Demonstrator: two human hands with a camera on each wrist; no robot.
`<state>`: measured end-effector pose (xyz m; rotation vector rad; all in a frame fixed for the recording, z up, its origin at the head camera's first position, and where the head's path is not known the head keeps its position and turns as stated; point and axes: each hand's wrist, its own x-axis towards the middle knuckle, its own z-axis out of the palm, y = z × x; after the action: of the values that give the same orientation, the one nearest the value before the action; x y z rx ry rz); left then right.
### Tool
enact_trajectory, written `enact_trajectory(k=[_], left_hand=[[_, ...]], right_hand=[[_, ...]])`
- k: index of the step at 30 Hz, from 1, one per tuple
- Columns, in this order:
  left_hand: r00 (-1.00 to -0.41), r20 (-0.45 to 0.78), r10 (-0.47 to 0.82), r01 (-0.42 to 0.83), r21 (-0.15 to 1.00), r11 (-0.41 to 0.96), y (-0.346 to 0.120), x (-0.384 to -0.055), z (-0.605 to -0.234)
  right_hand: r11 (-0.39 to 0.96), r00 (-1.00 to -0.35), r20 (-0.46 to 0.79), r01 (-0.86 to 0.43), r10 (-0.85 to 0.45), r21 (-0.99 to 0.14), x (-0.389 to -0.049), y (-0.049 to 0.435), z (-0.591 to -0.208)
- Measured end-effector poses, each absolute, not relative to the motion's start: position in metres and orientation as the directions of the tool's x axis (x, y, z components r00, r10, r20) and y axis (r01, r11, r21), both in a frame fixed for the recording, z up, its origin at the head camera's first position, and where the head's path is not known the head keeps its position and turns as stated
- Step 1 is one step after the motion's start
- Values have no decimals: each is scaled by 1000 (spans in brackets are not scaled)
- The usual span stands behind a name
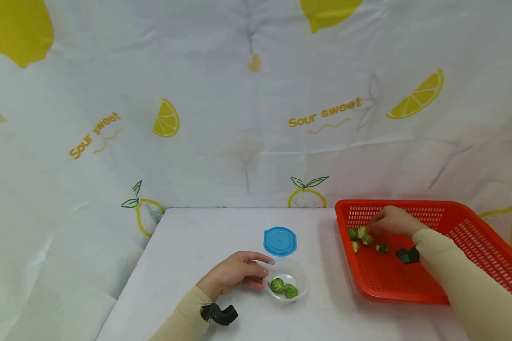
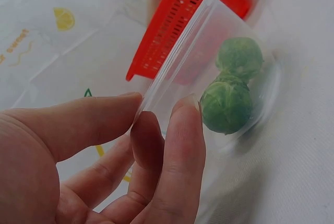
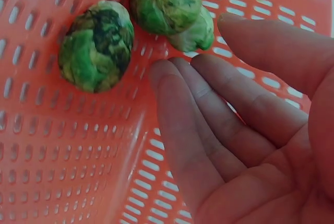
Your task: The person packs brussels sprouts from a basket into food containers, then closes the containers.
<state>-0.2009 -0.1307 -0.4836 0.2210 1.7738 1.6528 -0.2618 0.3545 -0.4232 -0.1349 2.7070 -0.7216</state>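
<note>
My left hand (image 1: pixel 242 272) pinches the rim of a clear round plastic tub (image 1: pixel 302 279) on the table. Inside the tub lie two green Brussels sprouts (image 2: pixel 228 104), side by side. Over in the red basket, my right hand (image 1: pixel 393 221) reaches down with its thumb apart from its extended fingers. Nothing is held between them. Just beyond those fingertips, in the right wrist view, a pale green Brussels sprout (image 3: pixel 166 3) touches others in a cluster. A Brussels sprout with dark patches (image 3: pixel 96 46) lies apart from that cluster on the basket's slotted plastic.
A blue round lid (image 1: pixel 279 241) lies flat on the white table (image 1: pixel 187 251) behind the tub. The red slotted basket (image 1: pixel 360 279) stands at the right, its raised walls around the right hand. A lemon-printed white sheet (image 1: pixel 222 161) hangs behind the table.
</note>
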Motion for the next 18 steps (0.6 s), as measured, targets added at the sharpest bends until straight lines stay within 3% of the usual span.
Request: enact_trajectory(k=[9,18], left_hand=[[-746,-356,562,-319,933,169,-130,-201,-483],[-744,-360,562,-321,931,172,-131,-201,-483]], right_hand=[[851,-939,-306,31,-154,-524,-265,346,-426],[836,-954,-295,120,-52,-535,-268,339,-434]])
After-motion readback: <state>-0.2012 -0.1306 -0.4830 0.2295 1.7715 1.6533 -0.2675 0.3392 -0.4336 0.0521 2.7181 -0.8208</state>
